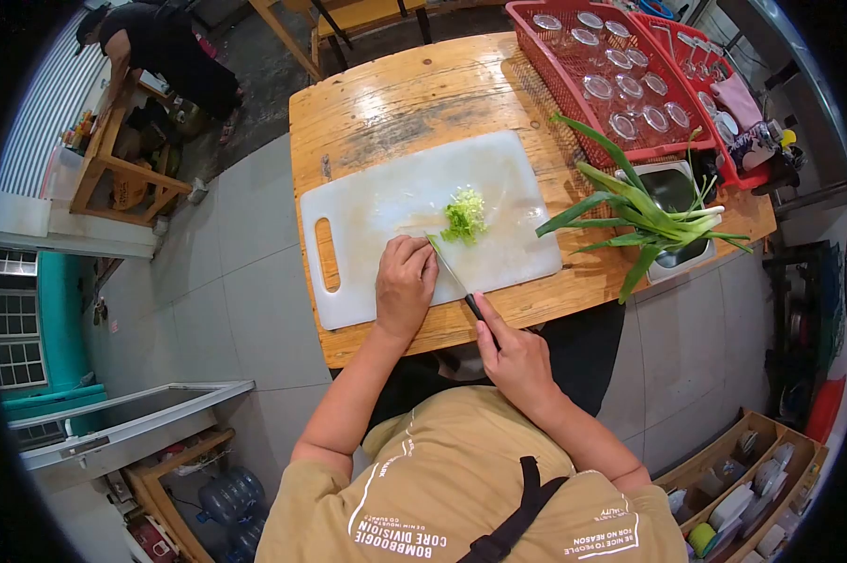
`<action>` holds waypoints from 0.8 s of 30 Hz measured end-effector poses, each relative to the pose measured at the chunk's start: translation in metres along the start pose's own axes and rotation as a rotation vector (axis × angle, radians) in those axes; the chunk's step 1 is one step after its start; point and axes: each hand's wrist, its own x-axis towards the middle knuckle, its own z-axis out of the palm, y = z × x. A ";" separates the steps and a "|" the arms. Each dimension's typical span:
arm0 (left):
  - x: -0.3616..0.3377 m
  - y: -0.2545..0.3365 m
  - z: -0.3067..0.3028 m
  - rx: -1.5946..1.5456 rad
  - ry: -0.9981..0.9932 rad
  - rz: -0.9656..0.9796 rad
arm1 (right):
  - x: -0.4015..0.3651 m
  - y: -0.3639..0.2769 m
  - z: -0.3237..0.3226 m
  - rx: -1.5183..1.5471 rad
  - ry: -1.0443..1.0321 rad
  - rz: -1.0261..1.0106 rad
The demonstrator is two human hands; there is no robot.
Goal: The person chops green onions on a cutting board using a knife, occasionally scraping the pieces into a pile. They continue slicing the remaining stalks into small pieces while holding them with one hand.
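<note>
A white cutting board [400, 202] with a handle slot lies on the wooden table. My right hand [517, 361] grips a knife [453, 269] by its black handle, the blade slanting up and left over the board. By the blade's tip, my left hand [408, 284] rests on the board with its fingers curled together; what they hold, if anything, is hidden. A small heap of chopped green onion [465, 217] sits just past the blade. Whole green onions [644, 214] with long leaves lie across a metal container [668, 191] to the right of the board.
A red crate [557, 89] of upturned glasses stands at the table's [386, 103] back right, beside a second red basket [759, 175] of glasses and utensils. A person [166, 52] in dark clothes bends over a wooden stand at the upper left.
</note>
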 end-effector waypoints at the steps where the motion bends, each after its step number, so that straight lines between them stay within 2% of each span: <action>1: 0.001 0.000 -0.002 0.004 0.004 0.002 | -0.006 0.001 0.000 -0.007 0.016 -0.010; 9: 0.001 0.000 -0.006 -0.015 -0.060 -0.007 | -0.002 0.002 0.002 -0.094 0.031 -0.052; 12: 0.001 -0.001 -0.009 0.015 -0.080 0.039 | -0.008 0.003 0.000 -0.039 0.088 -0.053; 24: -0.005 0.001 -0.011 0.056 -0.105 0.052 | -0.012 -0.002 -0.011 0.182 -0.017 0.075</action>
